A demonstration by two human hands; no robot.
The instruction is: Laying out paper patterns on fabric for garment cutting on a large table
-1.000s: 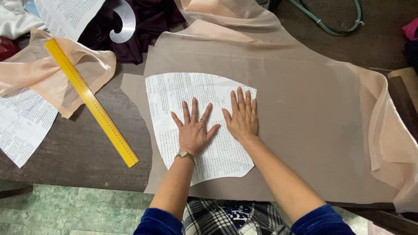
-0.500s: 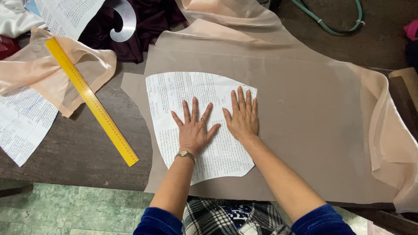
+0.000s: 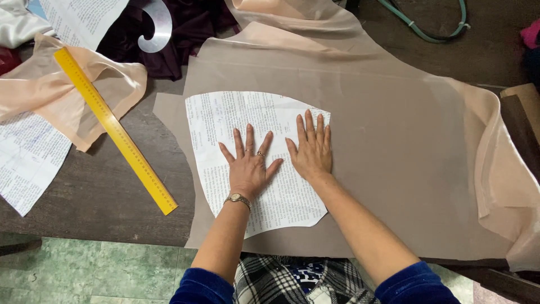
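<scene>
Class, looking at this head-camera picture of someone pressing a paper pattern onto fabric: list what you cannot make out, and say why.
- Paper pattern: the part under the left hand and right hand is covered, head view.
- Green hose: cut off by the top edge.
- Fabric: its right end runs past the frame edge.
- Yellow ruler: markings too small to read.
- Table under the fabric: hidden.

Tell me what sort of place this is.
Most likely a sewing or tailoring workroom. Both hands, left hand and right hand, press a paper pattern flat on beige fabric, with a yellow ruler on the table.
</scene>
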